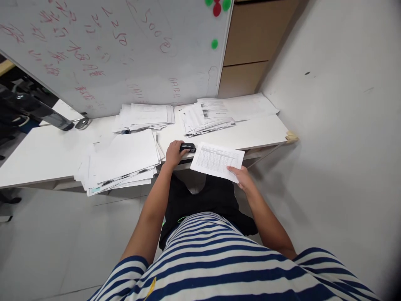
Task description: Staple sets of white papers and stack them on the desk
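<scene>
Paper [216, 159], printed with a table, is pinched in your right grip [244, 177], thumb on top near its closest corner, fingers underneath; it reaches out past the front edge of the desk [258, 133], and whether it is one sheet or several you cannot tell. Expect it to be light and limp, likely to sag or crease if you carry it by one corner, and easy to tear, so a flat hold farther in along the margin should keep it straighter. Your left grip [173, 154] is wrapped around one end of a black stapler [189, 147], which sits at the desk's front edge, just beside the paper. That should feel compact, stiff and clearly heavier, perhaps smooth enough to slide, so you do best holding its sides well back. Toward the desk's left end, a loose pile [125, 156] overhangs the front edge; its sheets would probably slip if you nudged them.
</scene>
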Motion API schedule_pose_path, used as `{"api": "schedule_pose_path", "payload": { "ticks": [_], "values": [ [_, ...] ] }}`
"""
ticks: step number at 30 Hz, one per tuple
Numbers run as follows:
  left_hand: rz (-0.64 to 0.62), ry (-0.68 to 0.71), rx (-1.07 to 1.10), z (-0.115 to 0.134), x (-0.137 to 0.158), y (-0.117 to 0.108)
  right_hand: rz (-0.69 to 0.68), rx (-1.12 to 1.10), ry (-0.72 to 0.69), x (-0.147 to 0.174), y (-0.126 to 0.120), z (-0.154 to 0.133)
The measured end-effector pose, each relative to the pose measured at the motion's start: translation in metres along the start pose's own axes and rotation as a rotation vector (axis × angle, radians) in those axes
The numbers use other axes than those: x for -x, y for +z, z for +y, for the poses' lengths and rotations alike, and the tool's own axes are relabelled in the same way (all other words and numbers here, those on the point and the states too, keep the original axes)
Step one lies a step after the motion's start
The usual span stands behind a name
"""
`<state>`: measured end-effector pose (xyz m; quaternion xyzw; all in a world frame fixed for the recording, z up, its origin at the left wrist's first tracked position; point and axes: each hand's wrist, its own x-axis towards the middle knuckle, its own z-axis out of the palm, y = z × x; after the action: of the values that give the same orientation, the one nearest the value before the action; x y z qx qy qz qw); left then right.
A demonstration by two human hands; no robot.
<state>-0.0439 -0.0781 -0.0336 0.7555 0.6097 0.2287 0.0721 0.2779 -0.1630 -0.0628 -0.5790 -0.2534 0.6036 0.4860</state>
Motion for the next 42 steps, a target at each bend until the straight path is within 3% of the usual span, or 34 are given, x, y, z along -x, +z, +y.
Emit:
{"api": "schedule_pose_path", "payload": {
  "ticks": [10, 15, 18, 22, 27, 30, 34, 42],
  "values": [
    [-0.171, -0.022, 0.021, 0.006, -0.007, -0.025, -0.174, 0.145, -0.023, -0.012, 0.025, -0.007],
    [-0.097, -0.162, 0.088, 0.028, -0.034, -0.034, -0.142, 0.102, -0.043, -0.018, 0.028, -0.004],
    [-0.056, -0.257, 0.061, 0.045, -0.051, -0.025, -0.094, 0.064, -0.067, -0.020, 0.026, -0.001],
    [-0.103, -0.347, 0.004, 0.059, -0.061, -0.005, -0.079, 0.055, -0.098, -0.016, 0.025, 0.003],
    [-0.219, -0.445, -0.059, 0.060, -0.065, 0.005, -0.030, 0.085, -0.126, -0.012, 0.026, 0.011],
    [-0.273, -0.437, -0.109, 0.059, -0.067, 0.010, 0.000, 0.103, -0.130, -0.012, 0.026, 0.018],
    [-0.241, -0.377, -0.141, 0.059, -0.068, 0.017, 0.012, 0.106, -0.140, -0.013, 0.028, 0.028],
    [-0.170, -0.476, 0.063, 0.051, -0.068, 0.011, -0.054, 0.164, -0.080, 0.005, 0.027, 0.035]
  ]
}}
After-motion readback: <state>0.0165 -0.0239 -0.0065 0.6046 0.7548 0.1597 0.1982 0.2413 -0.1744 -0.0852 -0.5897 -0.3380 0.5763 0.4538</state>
